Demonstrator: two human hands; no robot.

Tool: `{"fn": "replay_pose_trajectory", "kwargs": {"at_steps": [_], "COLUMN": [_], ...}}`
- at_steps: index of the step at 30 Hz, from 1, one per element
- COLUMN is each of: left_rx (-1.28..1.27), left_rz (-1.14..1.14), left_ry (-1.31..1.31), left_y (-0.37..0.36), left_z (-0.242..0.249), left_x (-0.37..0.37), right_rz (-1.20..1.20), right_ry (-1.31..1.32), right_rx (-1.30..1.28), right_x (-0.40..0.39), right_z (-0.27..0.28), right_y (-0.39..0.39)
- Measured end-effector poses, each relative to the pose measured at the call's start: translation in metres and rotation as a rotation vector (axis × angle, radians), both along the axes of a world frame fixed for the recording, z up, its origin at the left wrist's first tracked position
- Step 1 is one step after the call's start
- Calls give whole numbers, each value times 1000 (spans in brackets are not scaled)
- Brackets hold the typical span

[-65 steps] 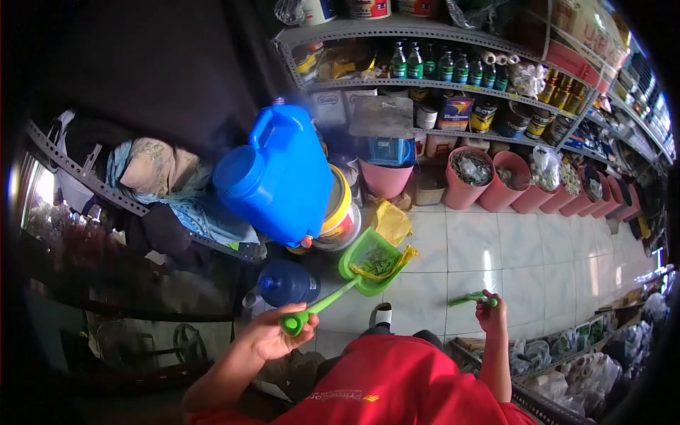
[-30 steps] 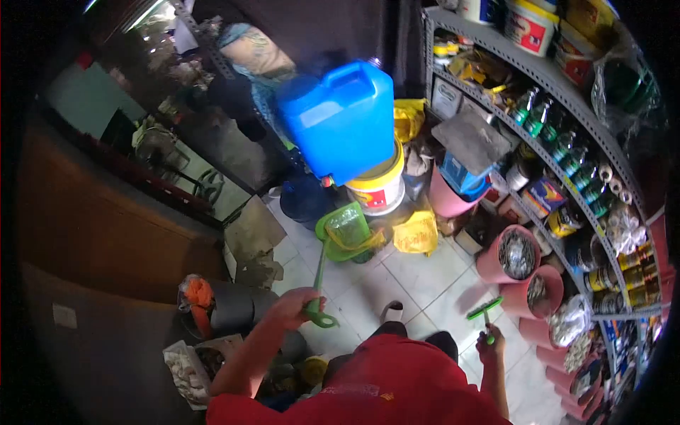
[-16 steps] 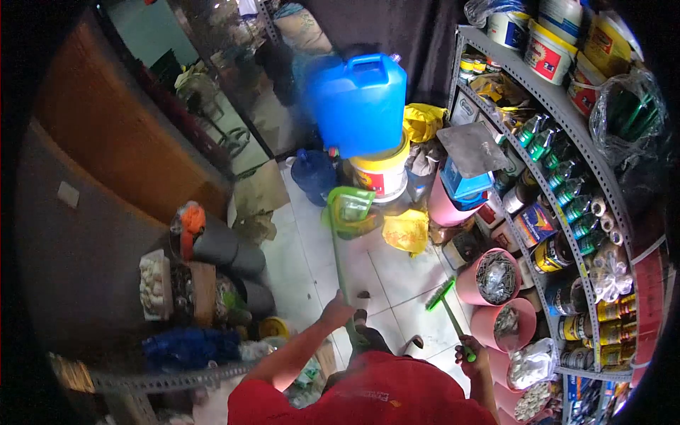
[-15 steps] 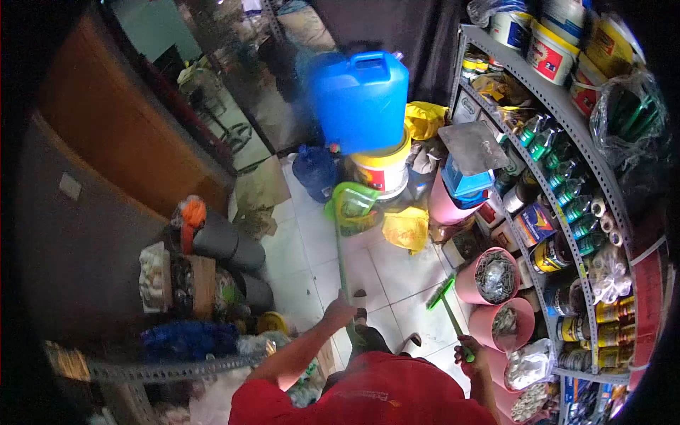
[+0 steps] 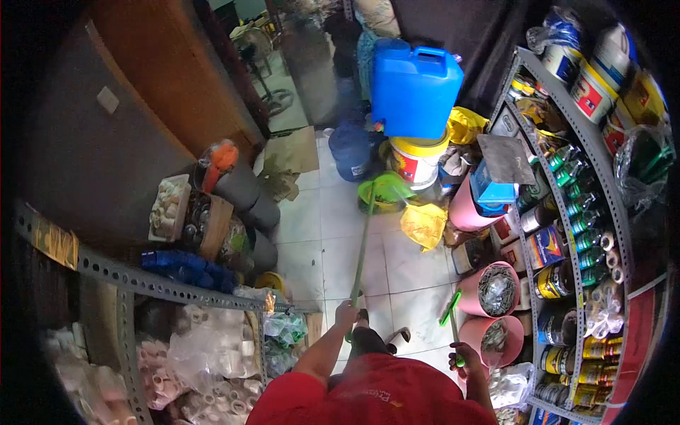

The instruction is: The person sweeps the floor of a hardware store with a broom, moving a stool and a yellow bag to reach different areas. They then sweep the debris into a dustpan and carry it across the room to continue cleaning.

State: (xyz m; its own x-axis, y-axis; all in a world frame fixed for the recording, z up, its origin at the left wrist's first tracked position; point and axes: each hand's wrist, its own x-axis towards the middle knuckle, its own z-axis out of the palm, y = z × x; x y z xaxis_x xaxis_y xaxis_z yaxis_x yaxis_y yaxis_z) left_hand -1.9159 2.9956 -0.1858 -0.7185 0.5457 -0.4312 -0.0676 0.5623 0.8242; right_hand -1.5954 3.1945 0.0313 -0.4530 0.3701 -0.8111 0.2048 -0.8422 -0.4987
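My left hand (image 5: 345, 315) is closed around the long green handle (image 5: 365, 248) of a dustpan. The light-green pan (image 5: 386, 190) is at the handle's far end, by a white paint bucket with a yellow rim (image 5: 409, 164). In my right hand (image 5: 467, 360) is the short handle of a green brush, gripped near its end. The bristled brush head (image 5: 450, 308) points away from me, beside a pink bin (image 5: 487, 301). A yellow sack (image 5: 423, 225) lies on the tiles right of the pan.
A blue jerrycan (image 5: 414, 92) stands on the paint bucket, with a blue water jug (image 5: 349, 152) beside it. Metal shelving (image 5: 605, 163) with bottles and cans lines the right. Grey cylindrical containers (image 5: 237, 188) and a perforated shelf edge (image 5: 170, 283) are on the left.
The view has swung left, so the scene sits further right and more of the left shelf shows. The green pan looks flatter and slightly turned. Both hands keep their grips.
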Motion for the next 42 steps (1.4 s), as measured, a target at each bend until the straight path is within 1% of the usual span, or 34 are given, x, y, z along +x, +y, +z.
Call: {"fn": "replay_pose_trajectory", "kwargs": {"at_steps": [1,4,7,10,13,15,17,19,22,24,25,26,28,31,34,37,40,42], "left_rx": [-30,-72,-63,-97,-93,-117,-172,-259,-236,-254,-264,-274,-296,-186,-176,-360,-208,-107], "left_rz": [181,129,224,210,136,146,127,81,139,-5,-20,-35,53,127,102,36,91,120], "left_ry": [-228,-79,-16,38,369,349,345,355,319,459,470,481,382,263,412,305,287,309], "left_y": [12,15,20,20,14,15,15,13,16,19,20,22,27,17,7,12,17,13], "left_z": [50,54,81,95,85,86,82,64,40,28,23,25,57,77,61,60,75,81], "left_x": [0,7,23,30,33,35,37,38,41,38,38,37,37,40,46,34,26,24], "right_rz": [20,67,104,125,147,151,172,181,189,197,187,180,182,207,217,232,200,189], "right_ry": [-8,1,46,27,19,66,56,41,-3,-39,-29,-17,-2,-33,-25,-12,65,35], "right_rx": [-3,10,47,30,23,12,38,46,38,41,34,29,32,45,7,31,-55,19], "right_x": [-1,-2,-1,-2,-1,0,-2,-3,-1,3,6,9,11,12,14,11,9,8], "right_z": [0,-1,-2,0,0,4,8,11,11,6,5,4,4,2,-5,-8,-4,-6], "right_y": [1,0,-1,-1,-1,-2,-4,-5,-3,-2,-3,-3,-1,-2,-1,-1,4,4]}}
